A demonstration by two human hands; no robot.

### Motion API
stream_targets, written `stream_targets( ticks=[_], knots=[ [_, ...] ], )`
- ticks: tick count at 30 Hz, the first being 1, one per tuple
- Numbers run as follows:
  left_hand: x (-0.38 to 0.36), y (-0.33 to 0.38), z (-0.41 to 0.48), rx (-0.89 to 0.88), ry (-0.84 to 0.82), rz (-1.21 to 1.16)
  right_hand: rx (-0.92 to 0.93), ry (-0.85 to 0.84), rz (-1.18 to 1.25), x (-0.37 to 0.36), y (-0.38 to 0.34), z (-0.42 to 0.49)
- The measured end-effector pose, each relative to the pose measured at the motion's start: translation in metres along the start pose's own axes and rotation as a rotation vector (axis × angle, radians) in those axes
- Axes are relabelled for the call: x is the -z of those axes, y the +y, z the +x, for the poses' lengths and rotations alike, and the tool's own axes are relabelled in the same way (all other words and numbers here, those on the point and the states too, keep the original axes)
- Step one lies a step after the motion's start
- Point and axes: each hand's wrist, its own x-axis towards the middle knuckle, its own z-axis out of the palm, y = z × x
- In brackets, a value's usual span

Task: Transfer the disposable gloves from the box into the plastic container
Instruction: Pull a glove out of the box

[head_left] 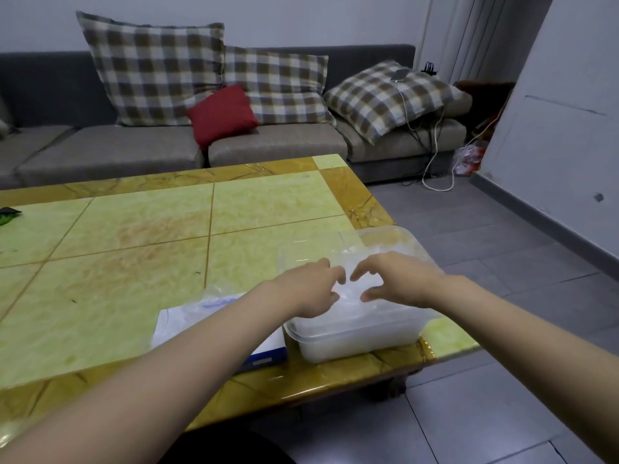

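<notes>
A clear plastic container (355, 343) stands near the table's right front corner, filled with a heap of thin translucent disposable gloves (351, 293). Both hands are over it. My left hand (308, 289) has its fingers curled onto the gloves from the left. My right hand (392, 279) comes in from the right, with fingers and thumb bent around the same heap. A flat white and blue glove box (264, 353) lies just left of the container, partly under my left forearm, with a bit of clear plastic on top.
The yellow-green tiled table (134, 262) ends close to the container on the right and front. A clear lid or second tub (368, 239) lies behind the container. A dark item (8, 214) sits at the far left edge. A sofa with cushions (214, 115) stands beyond.
</notes>
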Motion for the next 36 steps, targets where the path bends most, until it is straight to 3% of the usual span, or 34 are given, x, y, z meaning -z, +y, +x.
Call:
stream_targets(
  ticks=[2,4,8,14,22,24,27,30,33,36],
  knots=[
    [-0.009,-0.002,0.012,-0.012,-0.237,0.016,-0.059,-0.135,-0.017,-0.005,0.005,0.008],
    [-0.018,-0.003,0.023,-0.002,-0.324,0.07,-0.097,-0.179,-0.002,-0.011,0.013,0.018],
    [-0.027,-0.003,0.039,0.049,-0.35,0.176,-0.12,-0.202,-0.021,-0.023,0.026,0.033],
    [-0.039,-0.008,0.049,0.073,-0.393,0.201,-0.138,-0.379,-0.059,-0.037,0.035,0.042],
    [-0.03,-0.01,0.046,0.043,-0.386,0.164,-0.152,-0.376,-0.071,-0.021,0.021,0.039],
    [-0.016,-0.008,0.038,0.041,-0.287,0.167,-0.159,-0.315,-0.048,-0.006,0.01,0.035],
    [0.002,-0.014,0.02,0.034,0.079,0.211,-0.156,-0.098,-0.067,0.015,-0.012,0.029],
    [0.008,-0.035,-0.003,0.083,0.405,0.108,-0.085,0.195,-0.028,0.02,-0.041,0.024],
    [0.003,-0.066,-0.034,0.184,0.518,0.016,0.079,0.385,0.142,0.012,-0.079,0.024],
    [-0.011,-0.099,-0.064,0.33,0.509,-0.039,0.206,0.401,0.184,0.0,-0.12,0.032]
  ],
)
